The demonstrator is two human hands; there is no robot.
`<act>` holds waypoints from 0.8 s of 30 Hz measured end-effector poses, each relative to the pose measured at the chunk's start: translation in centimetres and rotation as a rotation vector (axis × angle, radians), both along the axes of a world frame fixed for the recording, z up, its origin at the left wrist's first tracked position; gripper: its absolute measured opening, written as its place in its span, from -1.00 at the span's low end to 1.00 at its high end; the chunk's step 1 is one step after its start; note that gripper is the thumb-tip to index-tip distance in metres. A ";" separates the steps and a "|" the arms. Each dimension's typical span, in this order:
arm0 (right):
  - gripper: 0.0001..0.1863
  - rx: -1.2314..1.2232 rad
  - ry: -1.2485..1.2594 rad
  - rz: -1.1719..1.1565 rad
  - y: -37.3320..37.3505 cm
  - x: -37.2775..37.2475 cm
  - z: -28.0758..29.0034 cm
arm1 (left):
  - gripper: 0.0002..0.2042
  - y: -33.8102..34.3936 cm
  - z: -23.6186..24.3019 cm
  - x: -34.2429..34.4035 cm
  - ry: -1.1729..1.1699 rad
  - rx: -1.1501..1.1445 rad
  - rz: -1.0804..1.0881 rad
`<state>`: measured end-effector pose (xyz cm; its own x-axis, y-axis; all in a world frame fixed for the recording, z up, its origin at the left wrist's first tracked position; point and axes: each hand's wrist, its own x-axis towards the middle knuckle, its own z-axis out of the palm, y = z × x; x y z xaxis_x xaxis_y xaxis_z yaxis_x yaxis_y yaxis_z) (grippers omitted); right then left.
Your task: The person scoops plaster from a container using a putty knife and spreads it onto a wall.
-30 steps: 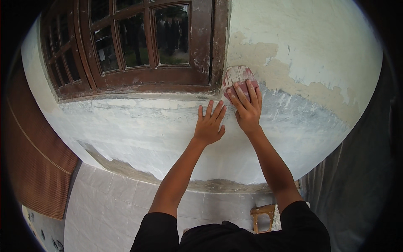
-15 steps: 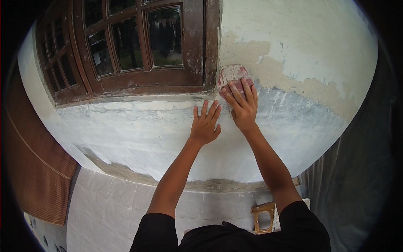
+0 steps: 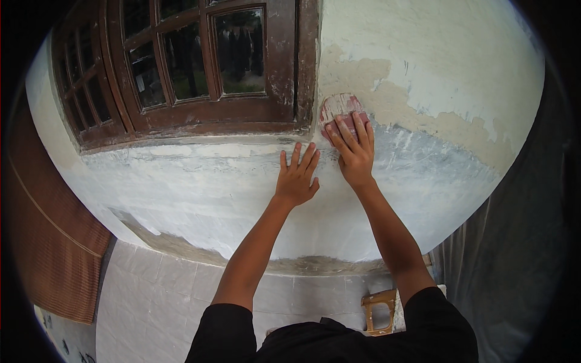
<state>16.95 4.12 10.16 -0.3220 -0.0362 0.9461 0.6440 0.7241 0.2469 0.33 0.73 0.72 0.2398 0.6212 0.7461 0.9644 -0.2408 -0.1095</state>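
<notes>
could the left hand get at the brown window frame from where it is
Probably yes: the left hand looks spread against the pale wall just below the brown window frame, with nothing visible blocking the way up.

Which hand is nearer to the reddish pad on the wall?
Right hand: it lies over the lower part of the pad. The left hand is spread out lower and to the pad's left, apart from it.

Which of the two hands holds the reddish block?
The right hand, holding the block against the wall; the left hand is spread, empty.
</notes>
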 end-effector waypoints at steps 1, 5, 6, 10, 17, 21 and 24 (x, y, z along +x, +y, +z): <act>-0.59 0.001 -0.001 -0.006 0.3 0.4 -0.6 | -0.33 0.1 0.0 0.2 0.009 -0.016 -0.008; -0.60 -0.059 -0.069 -0.032 -0.4 2.3 -4.3 | -0.33 0.1 -0.1 0.1 0.001 -0.024 -0.026; -0.59 -0.081 -0.081 -0.031 -0.6 2.7 -4.7 | -0.32 0.0 -0.1 0.3 -0.006 -0.037 -0.006; -0.51 -0.070 0.050 -0.030 -1.8 2.3 -2.5 | -0.30 0.0 -0.4 -0.7 0.030 -0.015 0.009; -0.50 -0.027 0.029 -0.065 1.2 2.6 -2.5 | -0.28 0.7 -0.3 0.2 0.023 -0.003 -0.037; -0.51 -0.064 0.038 -0.121 -1.2 4.9 -4.2 | -0.28 0.3 -0.4 0.0 0.052 0.031 -0.013; -0.50 -0.014 0.125 -0.047 -2.7 5.4 -2.4 | -0.31 0.1 -0.3 0.0 -0.020 0.011 -0.020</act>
